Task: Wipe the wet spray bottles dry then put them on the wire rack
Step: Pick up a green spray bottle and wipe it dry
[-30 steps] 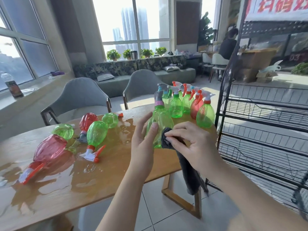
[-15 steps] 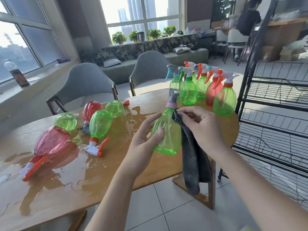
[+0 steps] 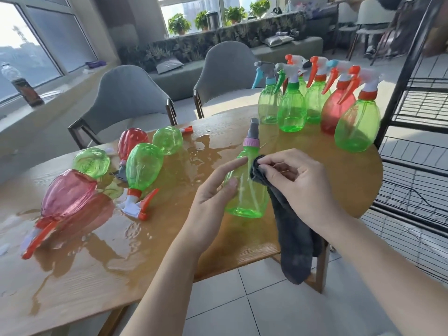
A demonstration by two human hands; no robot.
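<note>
One green spray bottle (image 3: 244, 187) stands upright in our hands above the table's (image 3: 169, 238) near edge, wet bottles lying at nine o'clock. Our left hand (image 3: 213, 190) curls round its belly; our right hand (image 3: 295, 183) pinches a grey cloth (image 3: 291, 236) against its shoulder. We judge the empty thin plastic light, slick while wet and easily dented, so we hold the belly gently. At three o'clock waits the wire rack (image 3: 412, 122).
</note>
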